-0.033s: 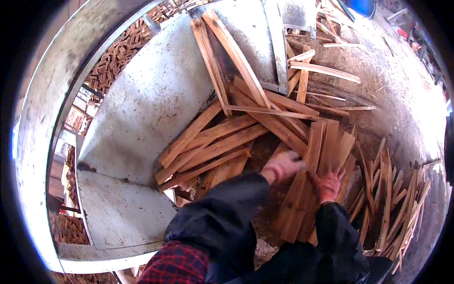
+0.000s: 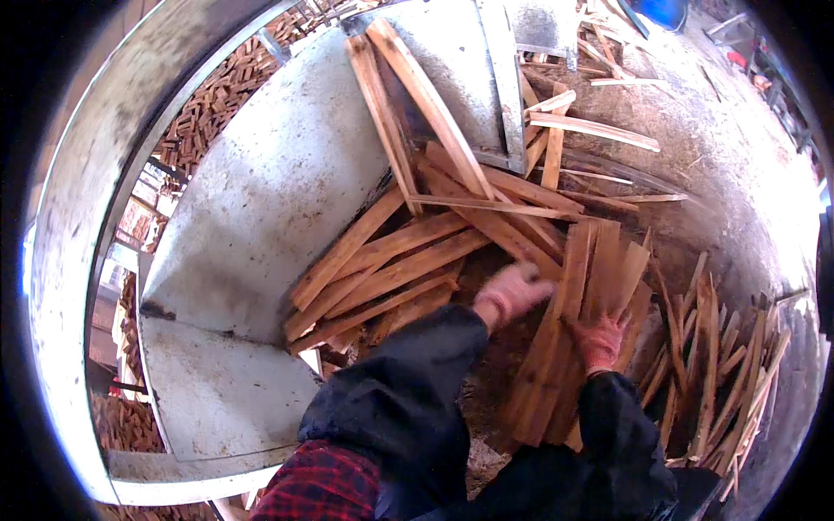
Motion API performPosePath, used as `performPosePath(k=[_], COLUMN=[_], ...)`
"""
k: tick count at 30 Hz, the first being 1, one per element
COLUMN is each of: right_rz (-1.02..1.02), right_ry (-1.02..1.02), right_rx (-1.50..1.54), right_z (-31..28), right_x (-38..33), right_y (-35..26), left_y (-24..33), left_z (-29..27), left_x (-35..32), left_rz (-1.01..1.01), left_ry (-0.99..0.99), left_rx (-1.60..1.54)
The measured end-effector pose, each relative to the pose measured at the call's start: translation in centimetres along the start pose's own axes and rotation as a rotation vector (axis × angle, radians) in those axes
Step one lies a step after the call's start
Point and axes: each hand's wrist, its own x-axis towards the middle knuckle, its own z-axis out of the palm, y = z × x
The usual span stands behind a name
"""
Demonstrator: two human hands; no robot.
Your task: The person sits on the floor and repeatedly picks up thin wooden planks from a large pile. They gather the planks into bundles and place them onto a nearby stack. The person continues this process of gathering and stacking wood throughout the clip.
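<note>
Both my hands wear pinkish-red gloves. My right hand [image 2: 599, 339] lies with its fingers spread on a stack of brown wooden boards [image 2: 556, 356], which slants up from the lower middle. Just left of that stack is my left hand [image 2: 514, 293], a bit blurred, its thumb apart from the fingers and nothing seen in it. Beyond it, a loose pile of wooden slats [image 2: 408, 252] leans every way. A thin strip of wood [image 2: 495, 206] lies across the top of this pile.
A stained pale metal panel [image 2: 269, 174] stands on the left, with two long slats [image 2: 430, 104] leaning on its far part. Thin wood offcuts [image 2: 712, 365] are heaped at the right. More strips [image 2: 595, 128] lie on the floor [image 2: 704, 148] farther back, near a blue container [image 2: 662, 13].
My left hand has shifted slightly left and away from the board stack, its thumb now apart. My right hand stays almost in place on the boards.
</note>
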Motion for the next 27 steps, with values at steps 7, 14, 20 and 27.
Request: performPosePath(k=[7, 14, 20, 27], right_rz=[0.147, 0.153, 0.154, 0.159], right_ry=[-0.034, -0.018, 0.011, -0.089], right_rx=[0.149, 0.161, 0.164, 0.19], right_z=[-2.6, -2.0, -1.6, -1.7], right_x=[-0.3, -0.4, 0.1, -0.3], right_y=[-0.8, -1.3, -0.6, -2.8], left_y=[0.0, -3.5, -3.8, -10.1], left_z=[-12.3, -18.4, -20.4, -25.1], left_x=[10.4, 16.4, 17.6, 20.1], left_rz=[-0.146, -0.102, -0.197, -0.076], left_ry=[0.562, 0.732, 0.689, 0.56], left_rx=[-0.021, -0.131, -0.018, 0.03])
